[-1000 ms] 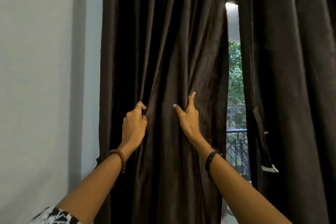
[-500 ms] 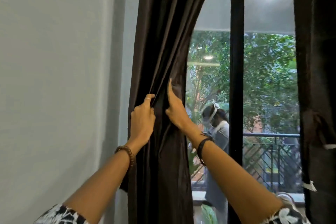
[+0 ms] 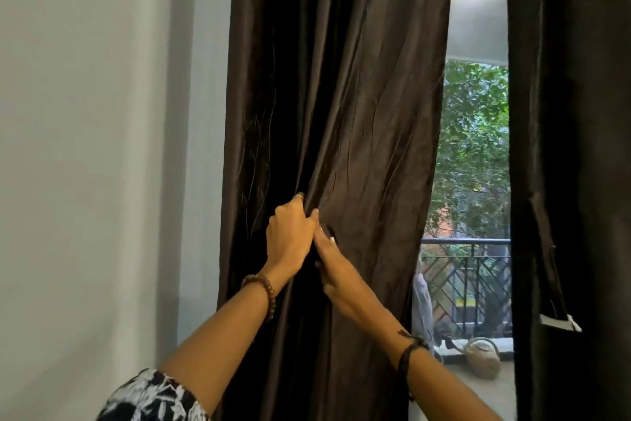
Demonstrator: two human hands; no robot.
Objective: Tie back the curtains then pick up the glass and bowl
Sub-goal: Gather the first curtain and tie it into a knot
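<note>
The left dark brown curtain (image 3: 345,106) hangs in folds beside the wall. My left hand (image 3: 288,236) grips a fold of it at mid height, fingers curled into the cloth. My right hand (image 3: 333,263) lies just below and to the right, pressed against the same curtain; its fingers are partly hidden in the folds. The right dark curtain (image 3: 577,147) hangs at the right edge, with a dark tie-back strap (image 3: 553,277) ending in a white tab dangling from it. No glass or bowl is in view.
A plain grey wall (image 3: 102,147) fills the left side. Between the curtains a window gap (image 3: 474,154) shows trees and a black balcony railing (image 3: 467,270). A woven basket (image 3: 483,357) sits on the balcony floor outside.
The left curtain has spread back to the right and the window gap has narrowed. My right hand dropped lower and now lies right against my left hand.
</note>
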